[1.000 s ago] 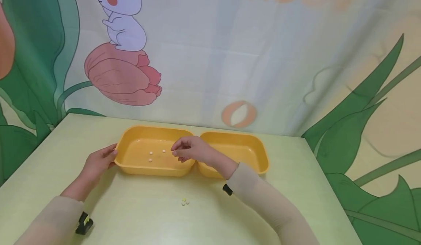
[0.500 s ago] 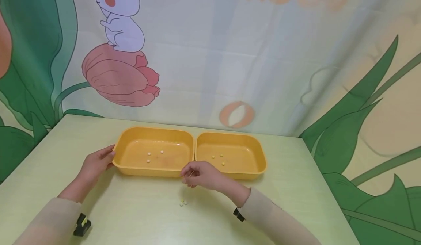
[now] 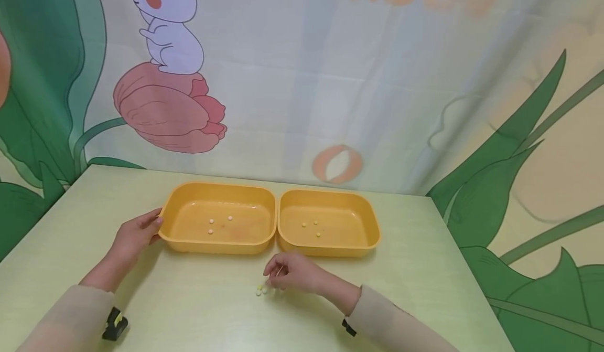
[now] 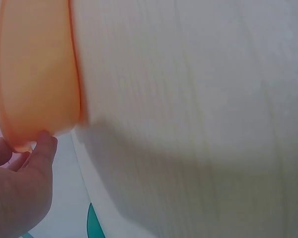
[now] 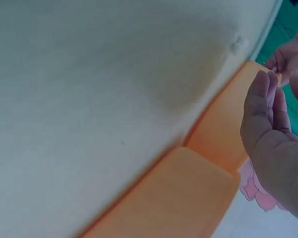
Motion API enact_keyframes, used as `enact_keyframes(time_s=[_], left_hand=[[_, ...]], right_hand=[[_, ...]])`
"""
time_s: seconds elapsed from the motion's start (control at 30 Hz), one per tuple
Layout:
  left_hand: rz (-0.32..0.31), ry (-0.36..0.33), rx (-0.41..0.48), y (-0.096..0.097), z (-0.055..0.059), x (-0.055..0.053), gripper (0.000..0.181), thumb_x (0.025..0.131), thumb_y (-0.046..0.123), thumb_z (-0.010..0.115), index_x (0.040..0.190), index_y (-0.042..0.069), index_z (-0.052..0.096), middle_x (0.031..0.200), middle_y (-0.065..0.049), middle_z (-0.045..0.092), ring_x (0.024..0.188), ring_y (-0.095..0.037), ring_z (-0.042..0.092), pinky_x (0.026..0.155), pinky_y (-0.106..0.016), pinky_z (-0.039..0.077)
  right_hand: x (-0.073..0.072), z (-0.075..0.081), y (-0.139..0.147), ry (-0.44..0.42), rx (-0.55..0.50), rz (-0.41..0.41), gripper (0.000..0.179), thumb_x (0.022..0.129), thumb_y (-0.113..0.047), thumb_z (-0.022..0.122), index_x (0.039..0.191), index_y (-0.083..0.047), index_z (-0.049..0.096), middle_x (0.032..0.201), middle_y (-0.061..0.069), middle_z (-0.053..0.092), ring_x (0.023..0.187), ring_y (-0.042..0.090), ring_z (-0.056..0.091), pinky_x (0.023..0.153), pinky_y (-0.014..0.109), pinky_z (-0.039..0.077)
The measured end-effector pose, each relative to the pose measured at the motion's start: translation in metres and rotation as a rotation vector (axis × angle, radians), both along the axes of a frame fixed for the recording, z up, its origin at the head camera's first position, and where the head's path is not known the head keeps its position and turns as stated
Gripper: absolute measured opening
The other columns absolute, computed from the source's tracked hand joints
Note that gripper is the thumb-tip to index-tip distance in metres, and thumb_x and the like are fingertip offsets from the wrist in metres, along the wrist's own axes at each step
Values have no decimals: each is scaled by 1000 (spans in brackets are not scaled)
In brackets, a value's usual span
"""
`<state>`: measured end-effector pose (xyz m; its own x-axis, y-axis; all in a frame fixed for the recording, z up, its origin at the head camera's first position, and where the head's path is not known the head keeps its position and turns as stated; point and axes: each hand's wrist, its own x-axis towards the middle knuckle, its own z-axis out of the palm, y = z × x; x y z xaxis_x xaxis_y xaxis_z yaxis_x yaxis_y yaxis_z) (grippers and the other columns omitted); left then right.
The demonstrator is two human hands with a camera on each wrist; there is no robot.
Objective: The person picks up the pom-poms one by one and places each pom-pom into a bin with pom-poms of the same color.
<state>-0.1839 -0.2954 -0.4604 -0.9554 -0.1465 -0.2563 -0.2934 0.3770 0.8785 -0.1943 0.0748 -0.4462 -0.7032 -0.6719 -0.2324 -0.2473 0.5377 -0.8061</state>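
Observation:
My left hand (image 3: 133, 239) pinches the left end of the left yellow tray (image 3: 217, 247) between thumb and fingers; in the left wrist view the thumb lies against the tray's outer wall (image 4: 39, 69). Three small white beads (image 3: 211, 232) lie spread in that tray. My right hand (image 3: 297, 274) is low over the table in front of the trays, fingers loosely bent, right beside a little cluster of white and yellow beads (image 3: 258, 293). In the right wrist view the fingers (image 5: 258, 106) are fairly straight, the thumb stands apart, and nothing shows between them.
A second yellow tray (image 3: 330, 251) stands against the first one's right end, with three small yellowish beads (image 3: 318, 235) inside. Behind the pale green table (image 3: 198, 310) hangs a printed cloth (image 3: 283, 79) with a rabbit and plants.
My right hand has moved from over the left tray toward me, down to the bead cluster, uncovering the beads in the right tray. My left hand keeps its hold on the left tray.

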Motion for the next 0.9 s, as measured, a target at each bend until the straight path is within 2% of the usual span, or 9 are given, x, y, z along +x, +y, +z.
enact_keyframes(time_s=[0.1, 0.33, 0.47, 0.7, 0.9], left_hand=[[-1, -3, 1, -1, 0, 0, 60, 113, 31, 32, 160, -3, 19, 164, -30, 26, 147, -44, 41, 108, -33, 49], [-7, 7, 4, -1, 0, 0, 60, 113, 31, 33, 160, -4, 20, 164, -31, 27, 146, -44, 41, 104, -27, 53], [-11, 7, 2, 0, 1, 0, 60, 113, 30, 33, 160, -4, 20, 163, -31, 27, 146, -44, 41, 101, -23, 55], [2, 1, 6, 1, 2, -2, 59, 113, 30, 33, 160, -4, 19, 164, -31, 25, 146, -45, 41, 103, -27, 52], [8, -6, -1, 0, 1, -1, 59, 113, 30, 33, 160, -3, 20, 165, -30, 24, 146, -44, 41, 101, -25, 55]], right_hand=[[0, -7, 0, 19, 34, 0, 11, 91, -7, 74, 101, -3, 72, 89, 3, 71, 75, 5, 57, 63, 12, 49], [0, -18, -2, -44, 62, -14, 9, 89, -4, 76, 97, -1, 70, 86, 4, 70, 73, 6, 58, 58, 12, 49], [1, -23, -3, -50, 71, -23, 10, 87, -1, 76, 95, -2, 69, 82, -1, 66, 72, 7, 56, 56, 12, 46], [4, -28, -5, -6, 99, -50, 8, 86, -2, 77, 90, -4, 70, 77, -6, 59, 67, 6, 51, 56, 12, 42], [5, -28, -9, 22, 138, -63, 11, 85, -6, 79, 89, -6, 69, 73, -7, 57, 66, 5, 49, 58, 13, 39]])
